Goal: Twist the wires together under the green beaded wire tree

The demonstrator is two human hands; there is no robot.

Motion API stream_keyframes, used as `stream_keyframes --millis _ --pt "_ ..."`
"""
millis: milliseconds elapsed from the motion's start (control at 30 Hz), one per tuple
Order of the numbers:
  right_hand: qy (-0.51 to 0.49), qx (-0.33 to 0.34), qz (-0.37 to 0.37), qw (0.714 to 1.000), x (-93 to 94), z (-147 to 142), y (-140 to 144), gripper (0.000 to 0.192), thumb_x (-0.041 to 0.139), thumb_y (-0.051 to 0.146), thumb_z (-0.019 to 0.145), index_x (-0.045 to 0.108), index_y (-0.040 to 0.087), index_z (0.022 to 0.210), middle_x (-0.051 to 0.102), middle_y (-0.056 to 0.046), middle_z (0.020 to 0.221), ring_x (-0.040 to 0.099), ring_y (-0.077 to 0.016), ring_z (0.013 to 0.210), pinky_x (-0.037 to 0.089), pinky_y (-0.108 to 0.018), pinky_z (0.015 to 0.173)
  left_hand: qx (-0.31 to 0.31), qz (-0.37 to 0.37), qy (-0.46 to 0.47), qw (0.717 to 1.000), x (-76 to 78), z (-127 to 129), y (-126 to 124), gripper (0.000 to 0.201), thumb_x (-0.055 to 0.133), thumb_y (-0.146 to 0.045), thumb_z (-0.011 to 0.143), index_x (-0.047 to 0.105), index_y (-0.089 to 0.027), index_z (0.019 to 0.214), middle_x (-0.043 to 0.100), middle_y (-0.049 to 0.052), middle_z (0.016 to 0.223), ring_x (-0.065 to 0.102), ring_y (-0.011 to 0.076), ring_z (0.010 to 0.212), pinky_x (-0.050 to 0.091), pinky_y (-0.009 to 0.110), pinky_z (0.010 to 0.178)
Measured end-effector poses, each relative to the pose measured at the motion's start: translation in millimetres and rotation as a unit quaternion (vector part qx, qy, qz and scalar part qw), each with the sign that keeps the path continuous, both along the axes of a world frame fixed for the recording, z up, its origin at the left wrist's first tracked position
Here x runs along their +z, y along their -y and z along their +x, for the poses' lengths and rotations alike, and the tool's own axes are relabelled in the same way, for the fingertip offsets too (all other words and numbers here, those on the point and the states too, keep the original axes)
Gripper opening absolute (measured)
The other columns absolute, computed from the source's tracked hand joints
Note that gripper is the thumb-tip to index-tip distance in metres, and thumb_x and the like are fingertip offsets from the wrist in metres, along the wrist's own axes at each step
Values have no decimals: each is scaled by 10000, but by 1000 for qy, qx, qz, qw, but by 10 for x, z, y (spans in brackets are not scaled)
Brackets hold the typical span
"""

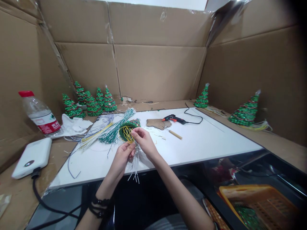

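Your left hand (123, 154) and right hand (144, 142) meet over the near part of the white board (203, 140), fingers pinched together on thin yellow wires (127, 134) that loop out of the open base of a small green cone tree (129, 127), which lies on its side just above your fingertips. A bunch of pale, stiff wire strands (134, 166) hangs down between your hands past the board's edge. Left of the tree, a loose sheaf of white and green wires (107, 129) fans across the board. Behind it stand five finished trees (92, 103), glittery and beaded, with two more at the right, well apart. One glue gun (174, 119), black and orange, rests beside a flat cardboard scrap (157, 123).
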State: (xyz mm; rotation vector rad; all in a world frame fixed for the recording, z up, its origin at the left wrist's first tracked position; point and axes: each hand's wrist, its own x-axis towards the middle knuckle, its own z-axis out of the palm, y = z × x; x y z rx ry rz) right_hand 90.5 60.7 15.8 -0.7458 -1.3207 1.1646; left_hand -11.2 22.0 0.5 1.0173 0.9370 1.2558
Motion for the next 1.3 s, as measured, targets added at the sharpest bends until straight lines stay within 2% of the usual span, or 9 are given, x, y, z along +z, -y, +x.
stream_keyframes --millis 233,500,667,1000,1300 --pt "0 6 -14 1000 35 16 36 207 590 370 725 535 170 733 511 19 687 457 -114 630 376 -242 615 -6 4 -2 1000 -1 -5 8 322 665 -397 691 460 -167 599 403 -80 438 284 41 397 205 185 407" --pt "17 42 -32 998 83 54 95 225 615 380 704 541 169 714 495 26 651 432 -101 563 352 -235 541 1 6 11 1000 -22 -20 -3 277 680 -367 666 494 -167 623 409 -75 455 307 53 421 229 184 419" --pt "-6 38 -34 999 42 30 52 230 617 390 700 541 175 726 490 29 644 415 -94 535 347 -233 522 -5 2 16 1000 -17 -25 -3 314 682 -390 661 473 -168 586 396 -73 444 300 54 424 231 183 418" --pt "-18 16 -20 1000 0 21 -2 252 624 411 699 547 177 756 523 14 693 466 -112 617 372 -238 573 -6 -18 34 999 21 -22 15 317 697 -390 650 476 -168 599 385 -81 444 297 51 412 228 183 406" --pt "-16 12 -29 999 65 50 26 247 614 414 706 538 181 740 473 30 642 419 -104 561 345 -235 521 -11 -13 24 1000 36 -19 23 338 689 -400 659 462 -168 567 381 -76 436 290 51 418 219 181 404"
